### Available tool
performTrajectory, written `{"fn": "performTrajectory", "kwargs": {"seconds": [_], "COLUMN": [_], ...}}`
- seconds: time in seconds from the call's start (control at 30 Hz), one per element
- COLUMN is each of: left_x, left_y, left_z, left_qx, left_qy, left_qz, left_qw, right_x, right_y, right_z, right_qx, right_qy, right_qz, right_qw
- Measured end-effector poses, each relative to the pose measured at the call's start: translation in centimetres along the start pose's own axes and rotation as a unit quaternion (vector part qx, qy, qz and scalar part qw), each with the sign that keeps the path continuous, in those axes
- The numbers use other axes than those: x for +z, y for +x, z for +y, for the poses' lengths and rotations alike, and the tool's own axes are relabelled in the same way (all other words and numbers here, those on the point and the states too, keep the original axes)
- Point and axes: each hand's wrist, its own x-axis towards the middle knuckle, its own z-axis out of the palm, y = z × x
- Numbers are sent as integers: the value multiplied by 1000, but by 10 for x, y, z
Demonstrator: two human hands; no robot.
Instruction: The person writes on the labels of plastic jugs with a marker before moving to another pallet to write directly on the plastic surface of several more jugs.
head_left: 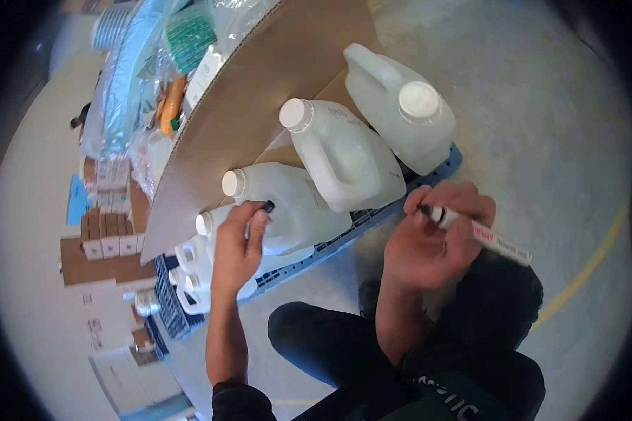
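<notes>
My right hand (428, 245) grips a white marker pen (498, 243) with red lettering, its dark tip bare. Pinched between the fingertips of my left hand (237, 245) is a small black marker cap (268, 206). Behind that hand stands a translucent white jug (298, 210) with a white screw lid. Two more large jugs are close by: one with handwriting on its side (351, 154), and one at the far end of the row (404, 105). Smaller white jugs (193, 263) sit past my left wrist, partly hidden by my arm.
The jugs rest on a blue-grey plastic pallet (358, 231). A tall cardboard sheet (253, 77) rises behind them, with bagged plastic goods (130, 77) beyond. Stacked cardboard boxes (105, 235) stand at the left. A yellow line (583, 274) crosses the concrete floor on the right.
</notes>
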Motion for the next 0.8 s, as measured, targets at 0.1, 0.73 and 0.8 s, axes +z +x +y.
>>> {"fn": "performTrajectory", "kwargs": {"seconds": [0.1, 0.73, 0.8], "left_x": [7, 27, 31], "left_y": [7, -40, -42], "left_z": [-7, -44, -41], "left_qx": [-13, 29, 84], "left_qy": [-242, -545, -409], "left_qz": [-57, 83, 121], "left_qw": [969, 834, 900], "right_x": [-8, -112, -113], "right_y": [-18, -172, -177], "right_z": [-3, 71, 75], "right_qx": [5, 437, 455], "right_qy": [-87, -1, -5], "right_qz": [66, -5, -10], "right_qw": [994, 899, 891]}}
